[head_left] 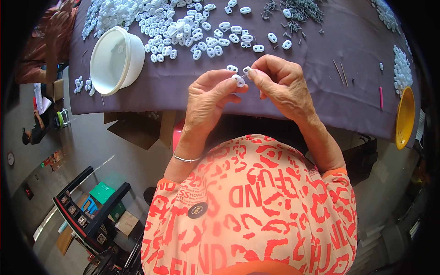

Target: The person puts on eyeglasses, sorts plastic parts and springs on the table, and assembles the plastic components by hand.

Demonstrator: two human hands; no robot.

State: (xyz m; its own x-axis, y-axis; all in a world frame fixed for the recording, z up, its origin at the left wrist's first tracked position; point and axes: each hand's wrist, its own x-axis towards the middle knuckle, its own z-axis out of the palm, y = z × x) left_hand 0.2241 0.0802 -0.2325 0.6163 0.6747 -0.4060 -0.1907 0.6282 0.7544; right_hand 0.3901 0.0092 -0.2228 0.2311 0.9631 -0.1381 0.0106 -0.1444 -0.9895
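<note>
Between the thumb and fingers of my left hand (206, 94) is a white oval plastic piece with two holes (238, 81), like a cord lock part. My right hand (282, 85) pinches a smaller white plastic piece (247, 70) just above and right of it. A thin greyish bit shows between the two pieces, too small to make out. Another white two-hole piece (232, 68) appears just beyond my left fingertips; whether it is held or lies on the cloth I cannot tell. Both hands are over the near part of the table.
On the purple tablecloth (183, 98) are a heap of white oval pieces (176, 30), a pile of small grey springs (302, 11), a white tub (130, 59), thin sticks (341, 72), a pink stick (381, 98) and a yellow bowl (404, 118). Another person's arm (52, 41) is at far left.
</note>
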